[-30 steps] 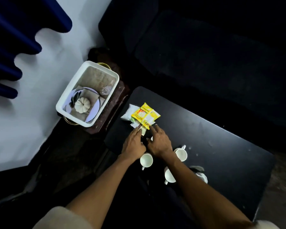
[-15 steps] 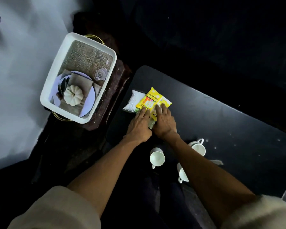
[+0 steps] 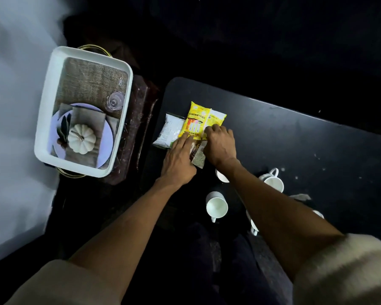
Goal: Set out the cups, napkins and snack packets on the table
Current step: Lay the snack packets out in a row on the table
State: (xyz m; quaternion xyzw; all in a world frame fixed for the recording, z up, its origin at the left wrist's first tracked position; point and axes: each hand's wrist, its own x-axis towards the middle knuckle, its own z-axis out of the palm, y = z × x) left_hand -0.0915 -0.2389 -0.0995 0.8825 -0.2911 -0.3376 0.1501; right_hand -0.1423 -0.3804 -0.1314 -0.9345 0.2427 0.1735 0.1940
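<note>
A pile of snack packets lies at the near left corner of the black table [image 3: 295,137]: a white packet [image 3: 169,130], a yellow packet [image 3: 195,119] on top, a second yellow packet [image 3: 217,117] beside it and a small brown packet [image 3: 199,156] between my hands. My left hand [image 3: 179,159] rests flat with its fingertips on the top yellow packet. My right hand [image 3: 221,143] presses its fingers on the second yellow packet. Several white cups stand near my right forearm, among them one [image 3: 216,206] and one [image 3: 272,181]. A crumpled napkin [image 3: 300,197] lies by the cups.
A white tray [image 3: 46,119] stands on a dark side table [image 3: 136,119] to the left, holding burlap, a plate, a small white pumpkin [image 3: 81,138] and a glass [image 3: 116,100]. A dark sofa fills the background beyond the table.
The view has shifted and come closer. My hands have stayed on the packet pile, the right one sliding slightly right onto the second yellow packet; the brown packet now shows between them.
</note>
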